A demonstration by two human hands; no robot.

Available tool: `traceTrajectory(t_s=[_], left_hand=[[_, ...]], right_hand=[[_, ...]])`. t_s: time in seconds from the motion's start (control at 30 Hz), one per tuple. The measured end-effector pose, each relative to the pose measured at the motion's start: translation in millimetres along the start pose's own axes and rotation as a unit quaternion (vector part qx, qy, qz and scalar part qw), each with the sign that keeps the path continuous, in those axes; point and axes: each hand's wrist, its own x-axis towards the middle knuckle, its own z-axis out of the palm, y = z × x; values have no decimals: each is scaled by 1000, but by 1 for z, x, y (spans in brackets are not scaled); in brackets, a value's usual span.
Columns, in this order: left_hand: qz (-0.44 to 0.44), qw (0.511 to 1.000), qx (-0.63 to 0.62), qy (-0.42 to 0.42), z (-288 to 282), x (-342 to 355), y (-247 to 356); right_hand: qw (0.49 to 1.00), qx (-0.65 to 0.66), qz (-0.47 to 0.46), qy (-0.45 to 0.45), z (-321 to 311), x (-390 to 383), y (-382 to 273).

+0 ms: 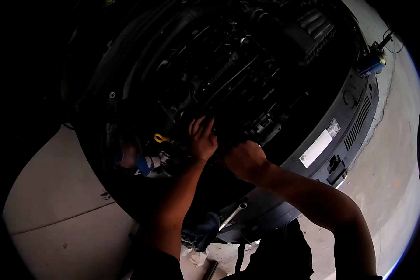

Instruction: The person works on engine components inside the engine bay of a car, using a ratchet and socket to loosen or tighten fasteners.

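Note:
Both my hands reach down into a dark engine bay (228,88). My left hand (203,141) rests over the engine parts with its fingers stretched out and slightly apart, and I see nothing in it. Just right of it, my right hand (245,161) is curled closed, knuckles up. Its fingertips point down into shadow, so whatever they grip is hidden. A yellow dipstick loop (161,138) stands out left of my left hand. Nearer to me on that side is a blue cap (145,165) on a pale filler neck.
A combination wrench (231,217) lies on the front edge near my right forearm. The car's dark front panel (329,119) carries a white label (316,148). At the far right a blue spray can (372,64) stands on this panel. Concrete floor (382,172) shows beyond.

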Motion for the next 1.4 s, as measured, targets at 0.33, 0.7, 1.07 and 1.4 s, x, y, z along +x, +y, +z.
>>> traceTrajectory(t_s=[0.33, 0.7, 1.07, 1.4], left_hand=[[21, 996, -45, 77, 26, -1, 23], [-29, 993, -60, 102, 25, -2, 17], [-21, 993, -69, 94, 23, -2, 15], [-84, 993, -66, 43, 11, -4, 37]], right_hand=[[864, 407, 149, 254, 39, -25, 13], [747, 569, 194, 284, 44, -15, 6], [849, 403, 201, 275, 43, -24, 4], [927, 315, 117, 166, 45, -34, 20]])
